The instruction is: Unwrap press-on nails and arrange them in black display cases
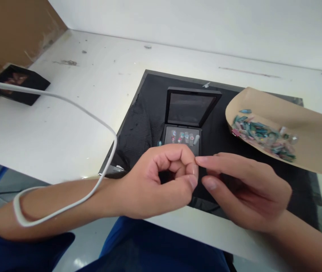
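Observation:
My left hand [161, 181] is closed in a pinch, thumb against curled fingertips. Whatever sits in that pinch is too small or hidden to name. Close against its fingertips is my right hand [251, 189], its index finger stretched out and its thumb apart, with nothing visible between them. Behind my hands stands a small black case [167, 107] with its windowed lid raised. Several decorated press-on nails [191, 139] lie on its grey insert, whose front part my left hand hides. One teal nail [159, 143] shows at the case's left edge.
A tan paper tray [314, 132] on the right holds a heap of loose nails [263, 132], mostly teal and pink. A black mat [138, 117] lies under the case. A white cable [93, 115] loops around my left forearm. A black box [33, 87] is at far left.

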A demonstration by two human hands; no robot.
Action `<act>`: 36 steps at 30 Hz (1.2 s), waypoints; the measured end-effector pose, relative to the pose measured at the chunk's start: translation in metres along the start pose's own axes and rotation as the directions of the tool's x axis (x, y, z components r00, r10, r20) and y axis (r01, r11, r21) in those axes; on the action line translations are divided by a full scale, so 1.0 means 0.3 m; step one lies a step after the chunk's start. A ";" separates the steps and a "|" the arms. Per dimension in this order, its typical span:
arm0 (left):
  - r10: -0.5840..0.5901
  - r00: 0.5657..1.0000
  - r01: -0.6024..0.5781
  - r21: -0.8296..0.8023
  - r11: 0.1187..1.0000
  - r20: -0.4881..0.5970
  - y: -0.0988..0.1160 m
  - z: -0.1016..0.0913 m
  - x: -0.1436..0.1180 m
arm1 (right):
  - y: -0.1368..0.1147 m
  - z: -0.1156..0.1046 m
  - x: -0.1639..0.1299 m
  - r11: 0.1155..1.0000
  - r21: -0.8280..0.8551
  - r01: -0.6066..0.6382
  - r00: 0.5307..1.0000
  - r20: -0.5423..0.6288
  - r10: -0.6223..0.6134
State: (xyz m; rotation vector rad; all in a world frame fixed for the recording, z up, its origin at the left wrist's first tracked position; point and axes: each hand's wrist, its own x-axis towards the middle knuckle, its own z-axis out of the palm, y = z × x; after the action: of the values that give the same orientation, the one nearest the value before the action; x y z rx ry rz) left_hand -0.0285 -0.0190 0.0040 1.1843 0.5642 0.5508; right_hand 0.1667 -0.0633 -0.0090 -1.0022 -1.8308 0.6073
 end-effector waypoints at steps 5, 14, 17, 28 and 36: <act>-0.074 0.997 0.075 0.040 0.996 -0.030 0.001 0.003 0.006 | 0.008 -0.001 -0.006 0.999 -0.033 0.042 0.999 0.016 -0.042; -0.066 0.997 0.068 0.060 0.996 -0.045 -0.021 -0.009 0.005 | 0.010 0.013 -0.012 0.997 0.023 -0.078 0.997 0.005 0.078; -0.063 0.997 0.066 0.052 0.996 -0.054 -0.025 -0.006 0.004 | 0.010 0.013 -0.016 0.990 0.054 -0.129 0.992 0.016 0.128; -0.026 0.989 0.034 0.058 0.998 -0.144 -0.023 0.004 -0.010 | -0.001 0.025 -0.012 0.987 0.107 -0.118 0.989 -0.077 0.127; -0.080 0.988 0.099 0.143 0.985 -0.132 -0.007 -0.001 0.008 | 0.014 0.026 -0.016 0.993 0.117 -0.002 0.999 -0.037 0.006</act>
State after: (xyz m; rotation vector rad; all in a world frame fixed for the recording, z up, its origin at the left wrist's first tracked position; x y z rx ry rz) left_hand -0.0265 -0.0178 0.0018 1.2649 0.7744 0.5149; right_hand 0.1624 -0.0648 -0.0180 -0.9337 -1.7402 0.6858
